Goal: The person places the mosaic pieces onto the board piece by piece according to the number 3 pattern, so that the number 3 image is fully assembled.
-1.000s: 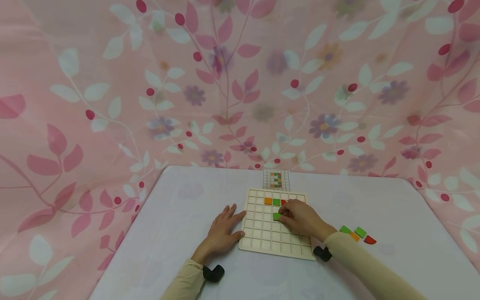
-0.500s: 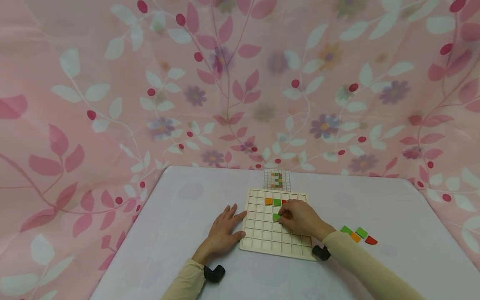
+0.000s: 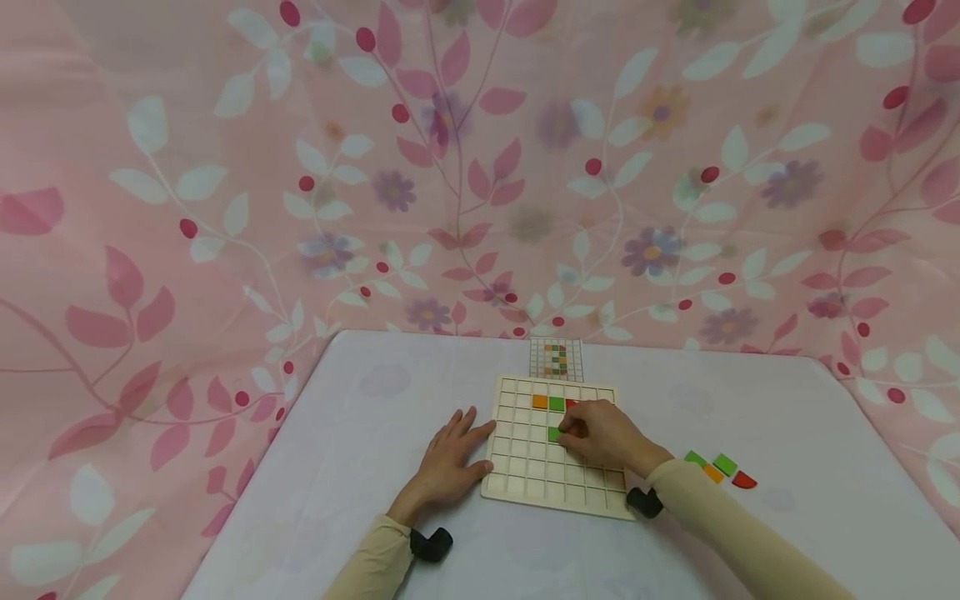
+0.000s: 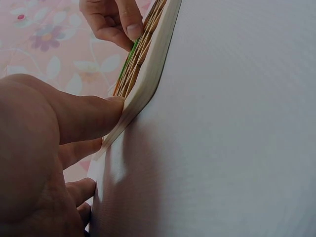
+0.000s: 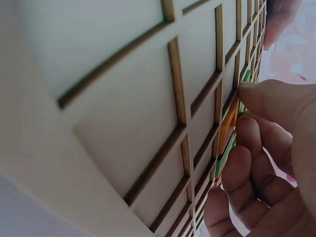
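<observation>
My right hand [image 3: 606, 433] is over the wooden grid board [image 3: 516, 464]. Its thumb and index finger pinch at the edge of a green tile [image 3: 553, 434]. In the right wrist view an orange tile [image 5: 228, 127] lies beside that green tile, under the curled fingers, and another green tile [image 5: 225, 160] shows behind it. Farther up the board a row holds an orange tile [image 3: 540, 402], a green tile [image 3: 557, 404] and a partly hidden red piece [image 3: 572, 403]. My left hand [image 3: 446, 467] is spread, its thumb and index finger touching the board's left edge.
A printed pattern card [image 3: 556, 360] lies behind the board. To the right, near the right sleeve [image 3: 727, 517], are loose pieces: two green, including a green tile [image 3: 724, 464], an orange tile [image 3: 712, 473] and a red rounded piece [image 3: 744, 480]. A floral cloth [image 3: 480, 183] hangs behind the white table [image 3: 420, 392].
Both hands stay nearly in place. The right fingers shift only slightly by the green tile, and the whole view drifts a little.
</observation>
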Demonstrator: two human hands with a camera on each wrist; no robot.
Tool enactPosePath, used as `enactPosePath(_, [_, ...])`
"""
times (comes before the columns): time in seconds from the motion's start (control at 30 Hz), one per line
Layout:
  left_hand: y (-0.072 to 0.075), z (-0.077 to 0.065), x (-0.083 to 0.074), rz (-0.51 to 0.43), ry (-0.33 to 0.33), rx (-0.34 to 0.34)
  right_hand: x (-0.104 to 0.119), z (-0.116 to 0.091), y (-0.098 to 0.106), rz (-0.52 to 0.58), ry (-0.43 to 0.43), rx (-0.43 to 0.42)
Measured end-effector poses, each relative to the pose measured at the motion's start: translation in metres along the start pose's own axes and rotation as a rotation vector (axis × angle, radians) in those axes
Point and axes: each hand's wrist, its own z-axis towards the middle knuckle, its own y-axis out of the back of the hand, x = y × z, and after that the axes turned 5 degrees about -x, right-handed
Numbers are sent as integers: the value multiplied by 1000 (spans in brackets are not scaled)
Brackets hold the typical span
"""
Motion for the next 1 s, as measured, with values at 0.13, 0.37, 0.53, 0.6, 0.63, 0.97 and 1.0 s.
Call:
enactPosePath(0.13, [-1, 0, 0, 6, -6, -2, -1, -1, 1, 4, -1, 21])
enactPosePath(0.37, [0, 0, -1, 5, 0, 0, -5, -5, 9, 0, -31, 8])
enactPosePath(0.53, [-1, 1, 0, 6, 6, -1, -12, -11, 18, 9, -70, -3])
enactPosePath(0.6, [-1, 1, 0, 3, 6, 1, -15, -15, 23, 5, -72, -1])
enactPosePath(0.63, [-1, 1, 0, 2, 6, 1, -17, -17, 26, 4, -76, -1])
enactPosePath(0.97, [-1, 1, 0, 0, 4, -2, -57, -45, 63, -89, -75, -72])
enactPosePath(1.0, [-1, 1, 0, 1, 4, -1, -61, -49, 66, -97, -83, -76])
